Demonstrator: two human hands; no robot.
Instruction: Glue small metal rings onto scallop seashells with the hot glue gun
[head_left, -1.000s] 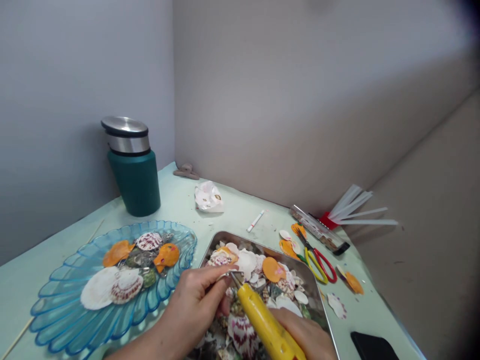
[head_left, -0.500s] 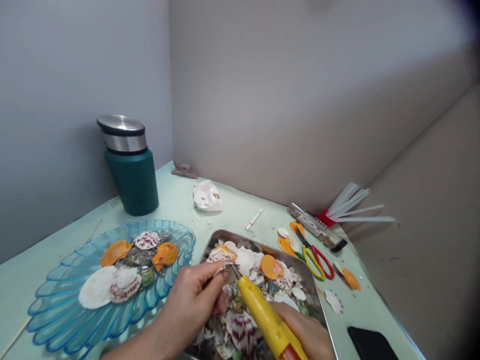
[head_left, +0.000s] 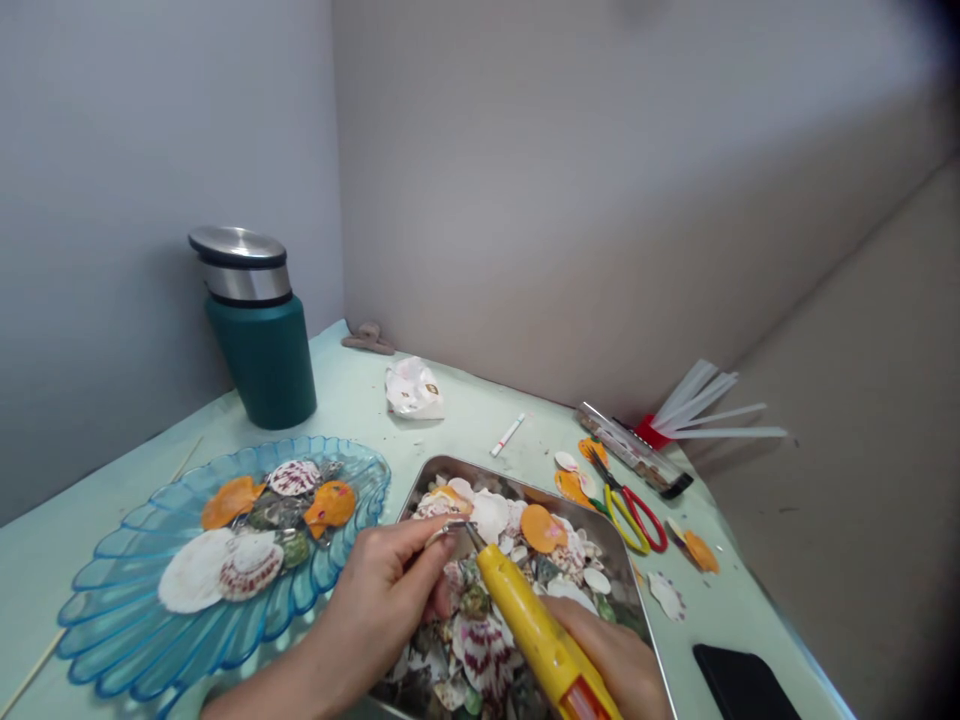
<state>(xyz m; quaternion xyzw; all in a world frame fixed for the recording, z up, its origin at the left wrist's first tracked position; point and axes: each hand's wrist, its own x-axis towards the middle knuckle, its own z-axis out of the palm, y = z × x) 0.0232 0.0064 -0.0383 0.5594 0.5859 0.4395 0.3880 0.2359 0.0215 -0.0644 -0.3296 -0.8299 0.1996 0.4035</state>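
Pale green worktop (head_left: 469,400) sits in a corner of plain grey walls (head_left: 525,200). From my remote post I have the left hand (head_left: 397,570) pinching a small, thin, pale piece (head_left: 448,529) above the rectangular silver metal tray (head_left: 628,575). I have the right hand (head_left: 604,640) wrapped around a yellow plastic glue gun (head_left: 529,625), also above the tray; whether its pointed metal nozzle (head_left: 475,537) touches the piece, I cannot tell. Mixed seashells (head_left: 487,650) fill the tray. Left of it lies a translucent blue scalloped dish (head_left: 131,615) bearing more shells; right of it, red-and-yellow-handled scissors (head_left: 637,517).
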